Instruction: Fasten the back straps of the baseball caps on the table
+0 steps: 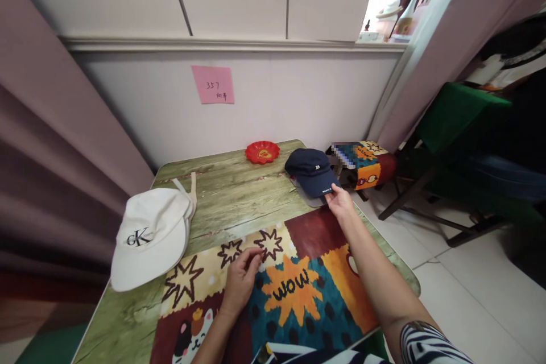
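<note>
A navy baseball cap [309, 168] with small white lettering sits at the right side of the table, on top of a grey brim that shows beneath it. My right hand [340, 202] grips the navy cap's brim at its front edge, thumb on top. Over the patterned mat [307, 233], my left hand [245, 276] hovers or rests with its fingers curled together; whether anything is between them I cannot make out. To the left, white caps [149, 239] are stacked, the top one with black CK lettering and a pale strap behind.
A red scalloped dish [262, 152] stands at the table's back edge. Behind it, a pink note [213, 85] is stuck to the wall. Beyond the table's right edge are a stool with a patterned cover [371, 162] and a green-draped chair [460, 114].
</note>
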Demonstrator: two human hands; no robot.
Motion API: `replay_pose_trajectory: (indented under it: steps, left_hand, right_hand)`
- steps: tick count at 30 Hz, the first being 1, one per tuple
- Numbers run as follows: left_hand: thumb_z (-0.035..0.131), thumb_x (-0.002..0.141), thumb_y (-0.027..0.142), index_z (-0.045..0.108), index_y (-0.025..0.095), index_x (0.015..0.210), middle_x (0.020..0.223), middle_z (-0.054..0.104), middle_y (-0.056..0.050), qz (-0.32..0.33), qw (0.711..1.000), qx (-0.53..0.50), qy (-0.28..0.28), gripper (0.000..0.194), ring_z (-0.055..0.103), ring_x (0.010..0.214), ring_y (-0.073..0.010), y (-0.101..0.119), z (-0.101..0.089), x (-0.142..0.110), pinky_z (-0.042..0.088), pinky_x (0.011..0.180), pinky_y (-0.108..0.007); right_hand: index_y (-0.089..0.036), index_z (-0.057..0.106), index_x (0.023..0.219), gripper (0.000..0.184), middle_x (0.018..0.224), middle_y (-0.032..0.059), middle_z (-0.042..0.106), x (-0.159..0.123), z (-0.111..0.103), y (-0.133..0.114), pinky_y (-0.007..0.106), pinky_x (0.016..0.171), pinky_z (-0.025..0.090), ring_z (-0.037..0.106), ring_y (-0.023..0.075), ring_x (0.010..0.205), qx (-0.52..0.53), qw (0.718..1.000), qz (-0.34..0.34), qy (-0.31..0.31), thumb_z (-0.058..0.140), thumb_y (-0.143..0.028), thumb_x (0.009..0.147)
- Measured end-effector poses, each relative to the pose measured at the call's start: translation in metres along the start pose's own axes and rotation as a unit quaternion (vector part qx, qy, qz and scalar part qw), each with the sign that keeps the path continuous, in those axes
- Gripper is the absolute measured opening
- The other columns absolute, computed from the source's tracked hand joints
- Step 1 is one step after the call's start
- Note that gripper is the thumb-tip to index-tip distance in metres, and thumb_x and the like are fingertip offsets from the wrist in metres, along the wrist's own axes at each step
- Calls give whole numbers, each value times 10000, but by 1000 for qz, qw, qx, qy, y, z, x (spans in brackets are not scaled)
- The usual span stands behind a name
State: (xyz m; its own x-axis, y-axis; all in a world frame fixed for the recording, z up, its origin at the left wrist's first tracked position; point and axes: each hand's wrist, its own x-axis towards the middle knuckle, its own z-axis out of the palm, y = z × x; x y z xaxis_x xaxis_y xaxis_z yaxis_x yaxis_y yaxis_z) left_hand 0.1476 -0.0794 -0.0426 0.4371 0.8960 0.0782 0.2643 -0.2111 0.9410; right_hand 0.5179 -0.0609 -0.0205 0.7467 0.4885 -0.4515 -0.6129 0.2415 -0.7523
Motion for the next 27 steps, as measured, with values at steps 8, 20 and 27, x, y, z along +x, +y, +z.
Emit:
replay_pose_trajectory:
  steps: [8,20,27]
  left_hand:
    - [592,884,399,697,215,962,869,744,-31,-1,1000,-13,3,225,696,797,-206,4,1,-1,545,734,-303]
    - [564,901,401,686,213,975,869,733,-32,6,1000,-20,-5,236,679,817,-202,0,2,-1,517,733,-294]
    - [561,888,401,687,213,953,863,724,-34,3,999,-33,7,235,660,784,-197,-1,5,-5,521,723,-301]
  right_hand:
    - [-173,612,712,229,468,-13,620,-7,-43,8,175,349,495,580,113,369,-172,985,-11,12,833,-219,674]
    - [-179,573,774,209,565,-18,610,-4,-28,16,135,403,523,636,109,482,-164,986,24,25,780,-166,745]
    - [-189,531,721,233,559,-54,574,-23,-26,24,168,460,544,621,101,502,-136,989,-44,48,761,-212,756]
